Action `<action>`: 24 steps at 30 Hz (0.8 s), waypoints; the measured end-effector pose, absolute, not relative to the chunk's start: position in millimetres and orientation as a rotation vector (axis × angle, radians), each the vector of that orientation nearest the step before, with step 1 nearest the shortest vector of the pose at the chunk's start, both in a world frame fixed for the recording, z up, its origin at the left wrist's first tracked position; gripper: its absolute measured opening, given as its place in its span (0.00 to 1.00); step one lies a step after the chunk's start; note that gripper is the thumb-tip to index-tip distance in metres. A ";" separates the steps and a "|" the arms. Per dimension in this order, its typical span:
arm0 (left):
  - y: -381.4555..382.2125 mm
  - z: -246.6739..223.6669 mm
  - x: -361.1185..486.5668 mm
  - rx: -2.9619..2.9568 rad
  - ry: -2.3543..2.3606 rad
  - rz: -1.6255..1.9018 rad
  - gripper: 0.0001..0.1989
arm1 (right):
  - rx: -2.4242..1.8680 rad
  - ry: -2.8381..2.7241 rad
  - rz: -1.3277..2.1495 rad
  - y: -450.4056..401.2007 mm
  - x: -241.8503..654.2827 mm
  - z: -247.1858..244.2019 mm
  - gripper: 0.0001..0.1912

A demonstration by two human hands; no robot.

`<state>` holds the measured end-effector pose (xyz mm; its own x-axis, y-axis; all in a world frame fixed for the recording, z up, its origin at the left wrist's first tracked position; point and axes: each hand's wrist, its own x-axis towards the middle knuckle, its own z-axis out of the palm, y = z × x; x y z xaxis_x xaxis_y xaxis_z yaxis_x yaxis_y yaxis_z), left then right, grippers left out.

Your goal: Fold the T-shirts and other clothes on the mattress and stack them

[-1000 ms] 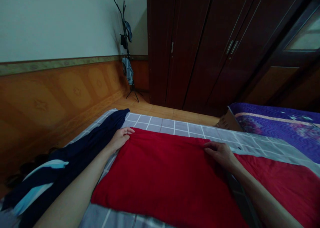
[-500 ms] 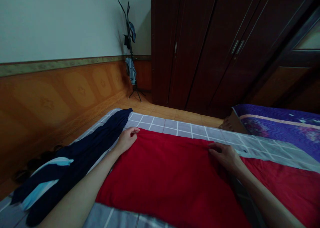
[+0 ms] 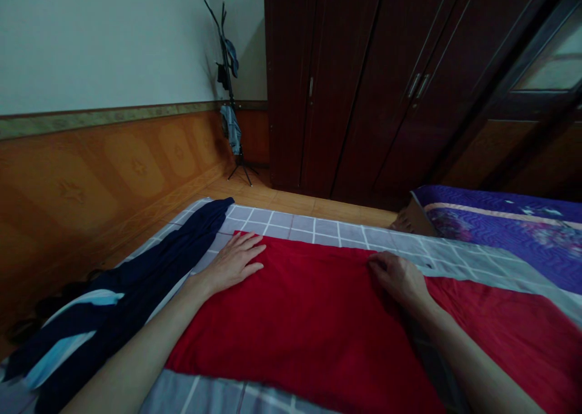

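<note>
A red cloth garment (image 3: 300, 323) lies spread out flat in front of me on a grey checked sheet (image 3: 218, 396). My left hand (image 3: 234, 261) rests on its far left corner, palm down with the fingers spread. At the far right corner, my right hand (image 3: 398, 277) has its fingers curled together on the fabric's edge. A second red cloth piece (image 3: 509, 323) lies to the right, partly behind my right forearm. Left of my left arm is a dark navy garment (image 3: 154, 280) with light blue and white stripes.
Beyond the sheet's far edge stand a dark wooden wardrobe (image 3: 341, 86) and a black coat rack (image 3: 230, 86) with a cap and clothing on it. A purple patterned mattress (image 3: 500, 220) is at the right. An orange panelled wall (image 3: 104, 171) runs along the left.
My left hand has gone from pinching the red garment's corner to lying flat with fingers spread on it. My right hand stays at the right corner, its fingers closer together. The view has turned slightly right.
</note>
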<state>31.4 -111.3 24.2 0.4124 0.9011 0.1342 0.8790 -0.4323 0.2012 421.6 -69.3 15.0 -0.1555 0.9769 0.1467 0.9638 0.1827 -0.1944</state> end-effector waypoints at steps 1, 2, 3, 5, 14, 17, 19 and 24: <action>-118.1 31.2 39.2 2.565 1.571 0.315 0.23 | -1.851 -2.228 0.083 -69.9 421.2 15.6 0.15; -126.3 36.8 48.8 2.566 1.515 0.287 0.24 | -1.834 -2.230 0.091 -70.3 421.1 15.9 0.15; -135.4 40.1 59.3 2.560 1.457 0.254 0.25 | -1.819 -2.228 0.099 -70.5 421.1 15.9 0.14; -154.3 38.4 79.9 2.540 1.360 0.156 0.29 | -1.800 -2.224 0.103 -70.1 421.6 14.8 0.13; -180.8 0.5 98.0 2.619 1.321 0.104 0.33 | -1.814 -2.230 0.036 -73.1 422.2 17.6 0.16; -178.5 -0.1 96.2 2.624 1.323 0.118 0.33 | -1.815 -2.227 -0.042 -84.8 410.9 30.4 0.16; -178.4 -1.1 95.8 2.627 1.318 0.137 0.33 | -1.773 -2.255 -0.078 -102.6 393.5 42.4 0.17; -177.8 -6.5 93.5 2.651 1.292 0.207 0.33 | -1.295 -2.668 0.021 -183.7 341.6 68.8 0.11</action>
<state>93.5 -177.8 -6.5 0.6116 0.7900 0.0438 0.7642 -0.6042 0.2256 341.6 -183.7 68.8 -0.6063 0.7807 0.1512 0.7783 0.6216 -0.0889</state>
